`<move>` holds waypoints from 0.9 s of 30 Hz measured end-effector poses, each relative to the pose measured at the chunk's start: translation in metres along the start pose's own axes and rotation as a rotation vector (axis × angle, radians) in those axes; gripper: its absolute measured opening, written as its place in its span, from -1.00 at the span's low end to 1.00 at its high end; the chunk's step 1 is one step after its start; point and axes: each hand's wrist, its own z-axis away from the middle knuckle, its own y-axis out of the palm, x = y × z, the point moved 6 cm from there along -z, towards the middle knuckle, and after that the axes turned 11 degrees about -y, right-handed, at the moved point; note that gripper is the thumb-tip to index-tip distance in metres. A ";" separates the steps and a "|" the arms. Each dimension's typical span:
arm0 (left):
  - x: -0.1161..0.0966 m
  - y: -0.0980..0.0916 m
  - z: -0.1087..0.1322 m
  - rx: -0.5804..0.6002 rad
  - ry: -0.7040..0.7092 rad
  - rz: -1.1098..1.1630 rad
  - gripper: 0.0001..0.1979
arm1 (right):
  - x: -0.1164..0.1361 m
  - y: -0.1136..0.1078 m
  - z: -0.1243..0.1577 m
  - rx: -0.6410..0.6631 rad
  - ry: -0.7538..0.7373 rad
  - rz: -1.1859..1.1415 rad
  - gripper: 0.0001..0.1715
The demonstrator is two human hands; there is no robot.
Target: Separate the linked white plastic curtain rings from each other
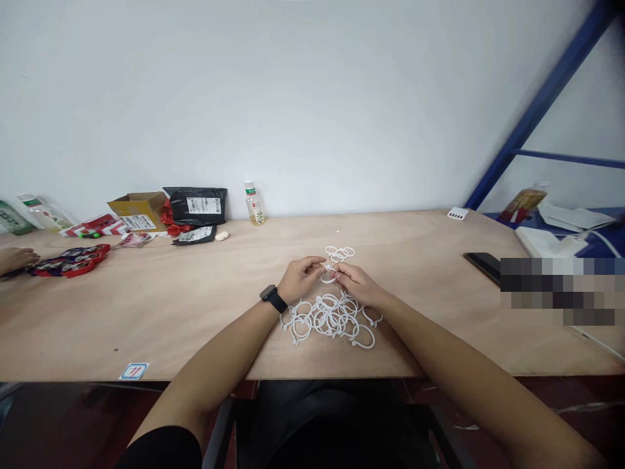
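A pile of several white plastic rings (330,318) lies on the plywood table (195,306) in front of me. A few more rings (340,252) lie in a small group just beyond my hands. My left hand (301,276), with a black watch on its wrist, and my right hand (356,284) meet above the pile. Both pinch one white ring (328,271) between their fingertips.
At the back left stand a cardboard box (135,212), black mailer bags (196,204), red packets (73,259) and a small bottle (254,203). Another person's hand (14,258) rests at the far left edge. A dark phone (483,264) and a blue frame (541,98) are on the right.
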 end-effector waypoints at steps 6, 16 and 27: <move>0.009 0.015 -0.001 0.160 -0.147 0.180 -0.66 | 0.006 0.000 -0.003 0.008 -0.092 0.069 -0.70; 0.018 0.009 -0.004 0.024 -0.194 0.181 -0.62 | 0.002 -0.009 -0.001 -0.226 -0.088 0.070 -0.77; 0.018 0.012 -0.003 0.054 -0.203 0.164 -0.60 | -0.010 -0.006 0.000 -0.271 -0.011 -0.050 -0.73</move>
